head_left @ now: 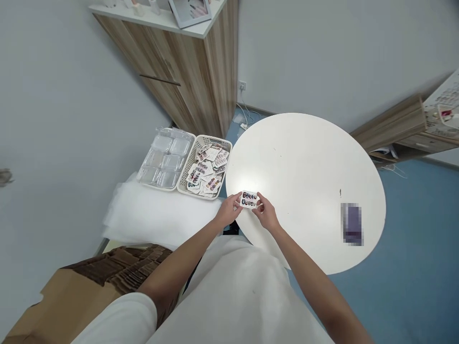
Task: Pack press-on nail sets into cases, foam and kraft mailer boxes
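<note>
A small white card of press-on nails (pixel 248 199), with two rows of dark, multicoloured nails, is held up over the near left edge of the round white table (pixel 304 162). My left hand (pixel 229 210) pinches the card's left edge. On the other side, my right hand (pixel 266 213) grips its right edge between thumb and fingers. To the left of the table, a cream basket (pixel 181 184) holds a loose heap of similar nail cards (pixel 206 174). Beside it stands another basket of clear plastic boxes (pixel 168 155) in stacks.
White foam sheets (pixel 154 215) lie below the baskets. A cardboard box (pixel 71 301) with brown contents stands at lower left. A blurred purple object (pixel 353 224) rests on the table's right side. Behind are a wooden cabinet (pixel 186 71) and a wall socket (pixel 242 85) with cables.
</note>
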`<state>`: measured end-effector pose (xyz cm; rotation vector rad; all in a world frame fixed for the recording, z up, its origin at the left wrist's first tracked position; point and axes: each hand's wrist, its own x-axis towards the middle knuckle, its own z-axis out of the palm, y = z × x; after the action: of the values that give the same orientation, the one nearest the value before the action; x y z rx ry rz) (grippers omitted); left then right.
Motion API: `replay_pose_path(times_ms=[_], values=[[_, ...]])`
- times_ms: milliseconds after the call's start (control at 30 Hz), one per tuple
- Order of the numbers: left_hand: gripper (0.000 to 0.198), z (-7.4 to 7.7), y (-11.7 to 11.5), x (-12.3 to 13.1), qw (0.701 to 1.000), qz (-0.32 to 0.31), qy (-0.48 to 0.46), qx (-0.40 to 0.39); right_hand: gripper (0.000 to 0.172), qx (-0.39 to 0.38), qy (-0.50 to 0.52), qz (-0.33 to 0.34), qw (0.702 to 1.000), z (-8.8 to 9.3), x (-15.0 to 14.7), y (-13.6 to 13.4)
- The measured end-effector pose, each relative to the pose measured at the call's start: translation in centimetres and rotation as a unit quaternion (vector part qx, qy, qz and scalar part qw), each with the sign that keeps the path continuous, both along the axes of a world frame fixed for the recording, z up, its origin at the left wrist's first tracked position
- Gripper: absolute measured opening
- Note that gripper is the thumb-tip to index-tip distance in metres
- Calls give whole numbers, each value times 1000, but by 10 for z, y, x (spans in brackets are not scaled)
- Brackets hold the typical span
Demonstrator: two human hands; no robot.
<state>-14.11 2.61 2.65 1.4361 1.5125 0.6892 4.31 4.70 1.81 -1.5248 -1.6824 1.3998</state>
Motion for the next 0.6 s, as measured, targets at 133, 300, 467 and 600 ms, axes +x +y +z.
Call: replay_pose_path(times_ms=[133, 300, 467, 600], values=[[58, -12, 4, -3, 998, -9, 51, -34, 62, -14, -71, 39, 997, -19, -11, 11], [62, -23, 16, -3, 991, -12, 108, -72, 63, -4, -158, 83, 984, -36, -22, 23], [63, -30, 23, -6, 983, -43, 143, -109, 59, 5, -239, 120, 964, -38, -28, 30], [63, -32, 19, -8, 980, -61, 168, -87, 60, 13, -249, 122, 961, -37, -29, 25]])
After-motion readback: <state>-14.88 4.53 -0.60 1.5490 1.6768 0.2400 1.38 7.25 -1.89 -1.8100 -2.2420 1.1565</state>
